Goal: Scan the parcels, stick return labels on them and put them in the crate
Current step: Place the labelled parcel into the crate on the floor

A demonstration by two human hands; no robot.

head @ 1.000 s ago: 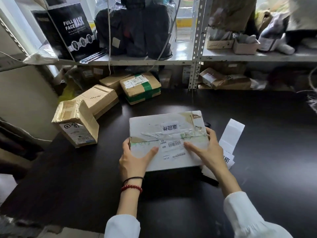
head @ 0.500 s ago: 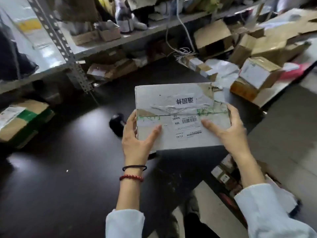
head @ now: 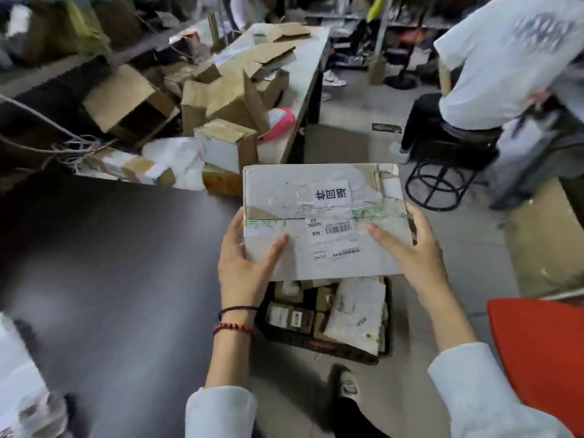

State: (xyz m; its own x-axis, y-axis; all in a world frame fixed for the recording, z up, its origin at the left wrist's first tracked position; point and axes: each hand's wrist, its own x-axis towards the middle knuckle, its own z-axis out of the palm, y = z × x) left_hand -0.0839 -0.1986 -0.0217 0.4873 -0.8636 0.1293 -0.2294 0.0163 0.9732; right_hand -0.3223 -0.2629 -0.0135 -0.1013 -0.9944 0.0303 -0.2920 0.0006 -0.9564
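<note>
A flat white parcel (head: 322,222) with torn tape, a barcode sticker and a white return label (head: 331,195) on top is held in the air past the dark table's right edge. My left hand (head: 246,263) grips its near left corner, thumb on top. My right hand (head: 407,248) holds its right side, fingers spread over the top. Directly below on the floor stands a black crate (head: 388,314) holding several labelled parcels; the held parcel hides the crate's far end.
The dark table (head: 110,279) fills the left. A heap of cardboard boxes (head: 221,99) and a taped parcel (head: 226,143) lie on a grey table behind. A person in a white shirt (head: 505,58) sits on a black stool (head: 442,172). A red object (head: 543,352) is at right.
I turned right and carried the parcel off the dark table in both hands. It now hangs over the black crate on the floor, which has come into view.
</note>
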